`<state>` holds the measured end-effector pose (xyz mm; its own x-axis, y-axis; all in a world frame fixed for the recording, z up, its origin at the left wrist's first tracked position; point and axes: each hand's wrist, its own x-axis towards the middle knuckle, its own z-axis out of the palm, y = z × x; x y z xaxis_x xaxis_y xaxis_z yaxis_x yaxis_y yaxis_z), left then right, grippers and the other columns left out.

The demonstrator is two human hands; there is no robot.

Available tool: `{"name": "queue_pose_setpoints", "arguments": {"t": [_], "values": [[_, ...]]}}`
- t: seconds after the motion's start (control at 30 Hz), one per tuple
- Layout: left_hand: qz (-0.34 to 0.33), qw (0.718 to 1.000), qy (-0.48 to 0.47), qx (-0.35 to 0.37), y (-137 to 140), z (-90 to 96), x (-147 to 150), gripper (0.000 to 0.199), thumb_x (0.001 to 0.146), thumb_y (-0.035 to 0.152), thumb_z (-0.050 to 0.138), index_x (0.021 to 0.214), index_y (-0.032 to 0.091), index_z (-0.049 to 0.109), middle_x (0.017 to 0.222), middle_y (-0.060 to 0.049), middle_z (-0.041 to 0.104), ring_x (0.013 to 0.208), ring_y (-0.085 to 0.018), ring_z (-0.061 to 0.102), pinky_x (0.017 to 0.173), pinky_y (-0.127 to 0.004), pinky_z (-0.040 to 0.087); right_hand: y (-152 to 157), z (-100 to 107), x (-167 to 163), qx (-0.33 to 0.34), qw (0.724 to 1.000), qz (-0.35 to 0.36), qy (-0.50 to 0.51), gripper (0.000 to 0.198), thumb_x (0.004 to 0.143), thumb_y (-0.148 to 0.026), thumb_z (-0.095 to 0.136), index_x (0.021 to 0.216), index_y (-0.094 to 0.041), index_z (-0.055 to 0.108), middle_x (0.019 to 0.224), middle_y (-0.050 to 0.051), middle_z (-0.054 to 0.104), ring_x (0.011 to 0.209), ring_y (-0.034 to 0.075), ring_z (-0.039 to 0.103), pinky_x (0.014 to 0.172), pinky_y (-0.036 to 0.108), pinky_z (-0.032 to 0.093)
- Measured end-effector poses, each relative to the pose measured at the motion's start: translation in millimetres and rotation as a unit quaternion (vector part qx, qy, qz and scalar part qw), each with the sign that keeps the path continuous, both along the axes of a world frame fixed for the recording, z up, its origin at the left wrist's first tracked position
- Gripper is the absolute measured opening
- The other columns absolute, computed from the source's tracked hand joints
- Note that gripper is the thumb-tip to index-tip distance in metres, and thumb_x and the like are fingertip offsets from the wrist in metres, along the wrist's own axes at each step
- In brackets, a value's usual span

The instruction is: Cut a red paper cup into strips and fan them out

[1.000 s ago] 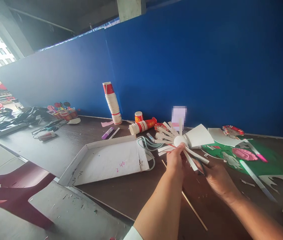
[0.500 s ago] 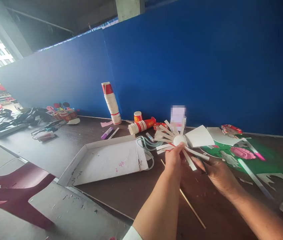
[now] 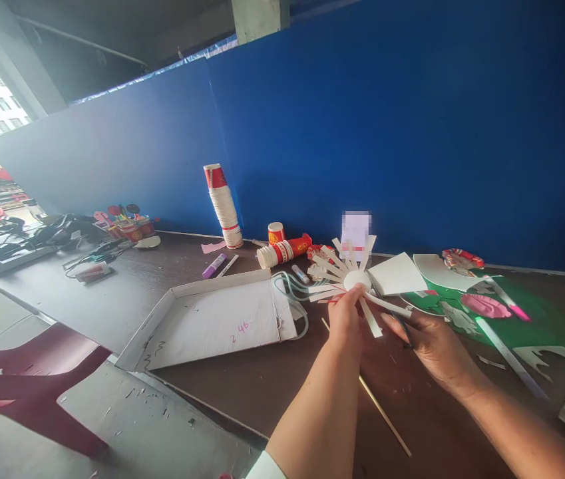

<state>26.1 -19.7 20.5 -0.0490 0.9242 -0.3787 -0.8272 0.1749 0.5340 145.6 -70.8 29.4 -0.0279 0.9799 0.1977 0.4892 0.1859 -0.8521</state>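
Note:
A paper cup (image 3: 357, 280) with its wall slit into strips is spread out like a flower, its round base facing me. My left hand (image 3: 346, 316) grips it near the base, thumb pressed on the white disc. Just right of it, my right hand (image 3: 426, 339) is closed round dark-handled scissors (image 3: 402, 327). The blades reach toward the cup's strips and are partly hidden behind one. A thin wooden stick (image 3: 384, 416) lies on the table below the hands.
A tall cup stack (image 3: 225, 209) stands by the blue partition (image 3: 362, 120). More cups (image 3: 285, 251) lie on their side. Left of my hands is a cardboard tray (image 3: 212, 326); on the right, a green sheet (image 3: 526, 306) carries paper scraps and markers. A pink chair (image 3: 37, 392) stands at the left.
The slit cup has turned slightly in my left hand and shifted a little to the left; its strips sit at different angles. The scissors stay in my right hand.

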Motion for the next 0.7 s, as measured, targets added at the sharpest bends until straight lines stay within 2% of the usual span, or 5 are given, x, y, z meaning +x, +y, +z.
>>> {"name": "queue_pose_setpoints", "arguments": {"t": [0.1,0.2,0.37,0.5,0.7], "values": [[-0.013,0.997,0.025,0.073,1.4,-5.1,-0.5,0.03,0.059,0.032,0.077,0.058,0.016,0.052,0.052,0.002,0.047,0.047,-0.009,0.046,0.048,-0.023,0.038,-2.4,3.9,-2.6,-0.004,1.0,-0.008,-0.002,0.03,0.079,-0.047,0.06,0.077,-0.022,0.075,0.061,-0.002,0.061,0.064,0.016,0.055,0.058,0.025,0.043],[-0.025,0.996,0.045,0.073,1.7,-6.5,-1.4,0.031,0.059,0.035,0.077,0.057,0.016,0.051,0.051,0.002,0.046,0.046,-0.009,0.044,0.048,-0.023,0.036,-4.0,7.0,-4.0,-0.015,1.0,-0.018,0.0,0.034,0.079,-0.049,0.061,0.062,-0.02,0.069,0.058,-0.001,0.059,0.06,0.015,0.053,0.055,0.025,0.042],[-0.058,0.99,0.097,0.084,-1.0,-2.3,-3.8,0.03,0.058,0.039,0.076,0.06,0.015,0.058,0.051,0.0,0.049,0.046,-0.012,0.047,0.051,-0.026,0.04,-0.7,6.8,0.0,-0.049,0.998,-0.035,-0.001,0.031,0.076,-0.049,0.062,0.066,-0.021,0.07,0.058,-0.002,0.061,0.061,0.016,0.054,0.056,0.024,0.041],[-0.055,0.986,0.133,0.08,-2.2,0.4,-5.6,0.028,0.059,0.036,0.075,0.058,0.015,0.058,0.05,0.0,0.049,0.046,-0.012,0.047,0.052,-0.026,0.04,0.7,8.9,2.0,-0.032,0.999,-0.031,-0.019,0.033,0.075,-0.049,0.062,0.058,-0.021,0.064,0.056,-0.002,0.058,0.06,0.015,0.052,0.055,0.024,0.039],[-0.057,0.989,0.105,0.089,-1.5,1.8,-5.8,0.025,0.058,0.033,0.074,0.057,0.015,0.057,0.051,-0.001,0.053,0.048,-0.012,0.05,0.055,-0.026,0.041,-2.2,12.8,0.2,-0.03,0.999,-0.021,0.008,0.039,0.074,-0.049,0.062,0.048,-0.021,0.054,0.051,-0.002,0.054,0.053,0.012,0.045,0.053,0.024,0.036]]}}
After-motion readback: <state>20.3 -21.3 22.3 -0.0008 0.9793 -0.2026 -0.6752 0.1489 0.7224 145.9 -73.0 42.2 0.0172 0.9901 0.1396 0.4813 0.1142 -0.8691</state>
